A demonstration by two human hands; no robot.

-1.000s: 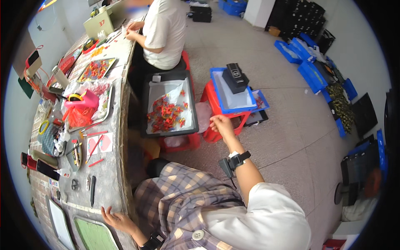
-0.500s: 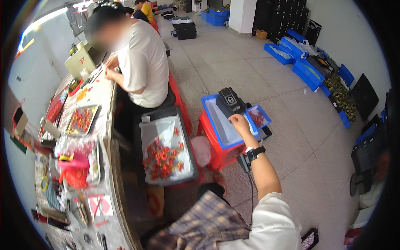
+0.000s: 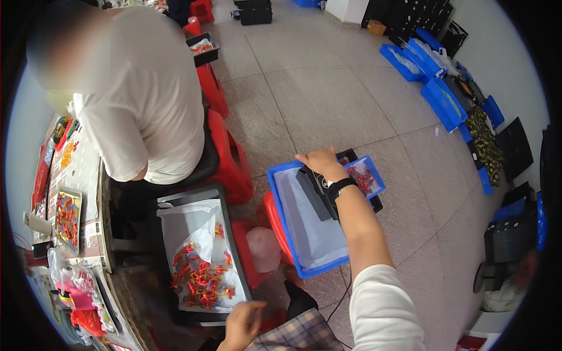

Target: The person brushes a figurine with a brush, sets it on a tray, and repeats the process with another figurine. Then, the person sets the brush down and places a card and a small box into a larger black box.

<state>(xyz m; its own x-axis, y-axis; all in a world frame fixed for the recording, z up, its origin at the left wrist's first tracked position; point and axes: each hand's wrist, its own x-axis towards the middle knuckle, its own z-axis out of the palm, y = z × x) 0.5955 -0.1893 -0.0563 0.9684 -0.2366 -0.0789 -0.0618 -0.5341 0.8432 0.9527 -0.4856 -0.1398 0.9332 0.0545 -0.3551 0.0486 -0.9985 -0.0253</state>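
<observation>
My right hand (image 3: 321,163) reaches forward and lies on top of a black box (image 3: 316,190). The box rests in a blue bin (image 3: 288,248) lined with a white bag, on a red stool (image 3: 270,217). Whether the fingers grip the box does not show. A smaller blue bin (image 3: 374,175) with red parts sits just right of my wrist. My left hand (image 3: 243,324) hovers low at the near edge of a black tray (image 3: 175,202). That tray holds a clear bag of red and orange small parts (image 3: 202,279). The left fingers are loosely apart and hold nothing I can see.
A person in a white shirt (image 3: 146,117) sits on a red stool (image 3: 225,158) at the workbench (image 3: 88,175) on the left, which carries trays of coloured parts. Blue bins (image 3: 445,99) and black trays (image 3: 515,146) line the right wall. Tiled floor (image 3: 328,88) lies beyond.
The view has tipped down and closer. My right hand has gone from the stool's edge up onto the black box in the blue bin. My left hand has come off the workbench toward the parts tray.
</observation>
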